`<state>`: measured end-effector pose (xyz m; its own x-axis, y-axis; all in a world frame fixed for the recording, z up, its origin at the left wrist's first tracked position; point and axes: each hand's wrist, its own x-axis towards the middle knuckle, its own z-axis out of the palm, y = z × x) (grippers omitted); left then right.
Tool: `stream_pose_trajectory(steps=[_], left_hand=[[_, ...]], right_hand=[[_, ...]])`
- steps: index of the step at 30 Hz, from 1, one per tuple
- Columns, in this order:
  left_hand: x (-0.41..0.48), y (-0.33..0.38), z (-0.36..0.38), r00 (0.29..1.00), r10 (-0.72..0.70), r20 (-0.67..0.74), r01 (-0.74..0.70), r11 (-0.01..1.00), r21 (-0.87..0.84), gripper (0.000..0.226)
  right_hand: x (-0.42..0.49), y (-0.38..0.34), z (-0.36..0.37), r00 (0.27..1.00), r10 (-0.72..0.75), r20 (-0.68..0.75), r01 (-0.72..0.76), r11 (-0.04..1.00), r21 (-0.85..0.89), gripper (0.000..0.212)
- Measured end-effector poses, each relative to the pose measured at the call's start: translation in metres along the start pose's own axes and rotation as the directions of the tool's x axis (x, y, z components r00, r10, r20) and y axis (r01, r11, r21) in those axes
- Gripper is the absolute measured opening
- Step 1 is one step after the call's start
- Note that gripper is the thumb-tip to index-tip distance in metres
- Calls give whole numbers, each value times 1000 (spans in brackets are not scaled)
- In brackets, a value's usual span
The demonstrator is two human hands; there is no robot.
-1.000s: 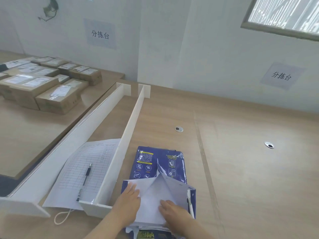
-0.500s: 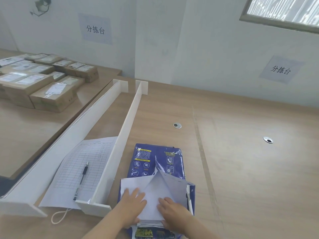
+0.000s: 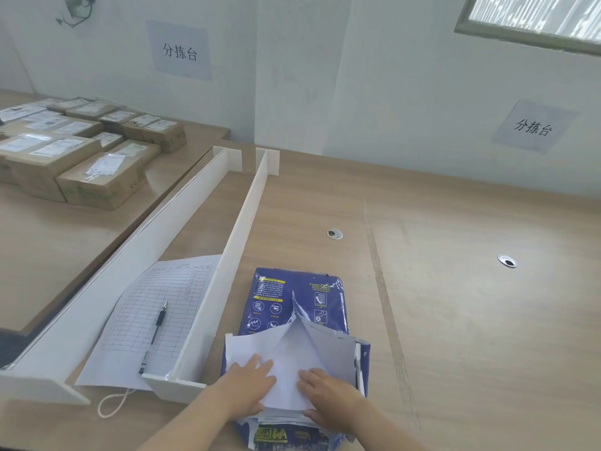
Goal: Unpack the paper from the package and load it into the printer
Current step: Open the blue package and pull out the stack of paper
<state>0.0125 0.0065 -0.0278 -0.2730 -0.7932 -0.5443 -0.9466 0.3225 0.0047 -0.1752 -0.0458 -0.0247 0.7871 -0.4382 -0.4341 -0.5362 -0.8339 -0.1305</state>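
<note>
Barely shifted since before: left hand [image 3: 250, 382] and right hand [image 3: 328, 395] flat, fingers spread, pressing white paper [image 3: 286, 359] inside torn blue package [image 3: 292, 297], lengthwise away from worktop [image 3: 455, 320] near edge.

A parcel sorting room or warehouse office. Labelled cardboard boxes [image 3: 81, 157] crowd a wooden counter at ten o'clock, and paper signs [image 3: 180, 52] taped to the wall at eleven and two o'clock read "sorting station". White dividers [image 3: 240, 236] partition the desk [image 3: 455, 320], with a gridded log sheet [image 3: 156, 314] and pen [image 3: 154, 335] at eight o'clock.
</note>
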Motion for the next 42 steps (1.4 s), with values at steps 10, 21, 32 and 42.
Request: stream_pose_trajectory(steps=[10, 21, 32, 42], left_hand=[[-2, -2, -5, 999, 2, 37, 0, 999, -45, 41], [-13, -6, -26, 981, -167, -95, 75, 785, -615, 38], [-26, -25, -45, 834, -526, -168, 85, 422, -902, 23], [-50, -14, -39, 845, -287, 451, 409, -199, -891, 63]], right_hand=[[6, -8, 0, 999, 50, -3, -50, 999, 14, 35], [3, -26, -11, 996, 87, 19, -88, 995, 41, 40], [-25, -36, -56, 966, 210, -149, -202, 977, 72, 56], [-59, -38, -108, 914, 214, -344, -226, 974, 5, 47]])
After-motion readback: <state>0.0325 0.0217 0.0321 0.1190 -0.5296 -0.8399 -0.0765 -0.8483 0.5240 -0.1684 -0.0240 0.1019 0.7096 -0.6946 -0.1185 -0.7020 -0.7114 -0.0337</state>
